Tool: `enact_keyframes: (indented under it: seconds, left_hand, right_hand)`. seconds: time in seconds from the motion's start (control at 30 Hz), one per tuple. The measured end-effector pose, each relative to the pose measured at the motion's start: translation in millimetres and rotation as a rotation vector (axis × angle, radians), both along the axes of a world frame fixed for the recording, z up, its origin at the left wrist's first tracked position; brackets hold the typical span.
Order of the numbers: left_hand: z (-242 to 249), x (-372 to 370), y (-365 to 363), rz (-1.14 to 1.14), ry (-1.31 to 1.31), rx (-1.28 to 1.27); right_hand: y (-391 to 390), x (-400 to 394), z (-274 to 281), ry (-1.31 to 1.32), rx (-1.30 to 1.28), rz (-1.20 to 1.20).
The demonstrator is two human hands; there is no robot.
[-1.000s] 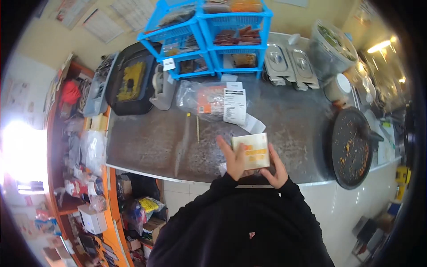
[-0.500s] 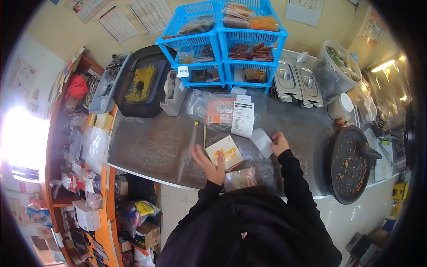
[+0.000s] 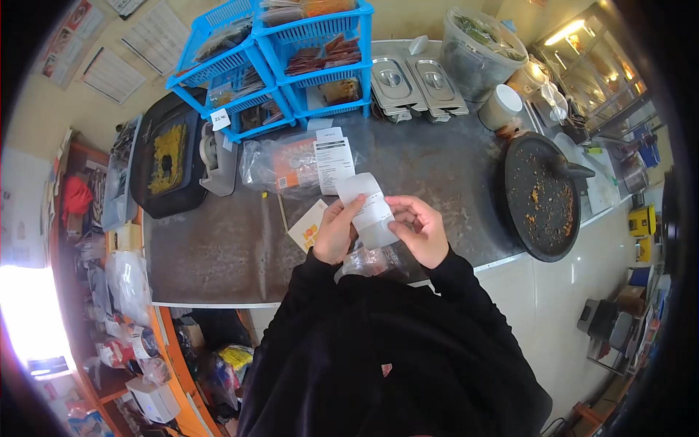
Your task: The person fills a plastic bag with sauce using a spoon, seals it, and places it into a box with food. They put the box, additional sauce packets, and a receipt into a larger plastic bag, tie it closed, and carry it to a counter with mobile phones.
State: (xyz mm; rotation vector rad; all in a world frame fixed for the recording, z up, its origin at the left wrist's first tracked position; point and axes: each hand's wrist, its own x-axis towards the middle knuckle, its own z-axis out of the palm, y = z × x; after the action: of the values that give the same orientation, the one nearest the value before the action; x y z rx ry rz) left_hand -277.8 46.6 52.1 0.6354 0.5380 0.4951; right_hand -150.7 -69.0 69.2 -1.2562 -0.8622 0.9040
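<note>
A steel counter (image 3: 218,247) runs below a beige wall (image 3: 65,109) hung with printed sheets (image 3: 113,73); orange shelving (image 3: 171,342) stands left of it, white floor (image 3: 568,291) to its right

i think this is a small food shop kitchen: i see a grey metal counter (image 3: 451,167), stacked blue plastic baskets (image 3: 291,65) of snacks, and a round black crumb-covered pan (image 3: 542,197).

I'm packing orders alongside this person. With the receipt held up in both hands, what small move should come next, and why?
Probably lower the receipt onto the clear bag: the left hand and right hand hold it just above that bag.
</note>
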Motion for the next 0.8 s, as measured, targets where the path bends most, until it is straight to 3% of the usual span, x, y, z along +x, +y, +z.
enact_keyframes:
  seconds: [0.07,0.27,0.47,0.67,0.8]
  left_hand:
    - [7.8,-5.1,-1.2,0.028,-0.014,-0.071]
    - [-5.7,-27.0,-5.1,0.092,0.154,0.207]
    - [7.1,-38.5,-11.4,0.189,0.141,0.133]
    - [-20.9,-56.2,-4.7,0.218,0.216,0.198]
    - [-25.9,-63.7,-5.7,0.289,0.214,0.108]
  right_hand:
    - [-2.3,-4.9,4.3,-0.043,-0.023,0.005]
    - [7.9,-19.8,-0.2,-0.247,0.076,-0.024]
    - [12.3,-30.9,3.1,-0.57,0.063,0.048]
    - [20.8,-53.0,-2.7,-0.593,0.09,0.019]
    - [24.7,-64.0,-12.6,-0.669,0.071,0.017]
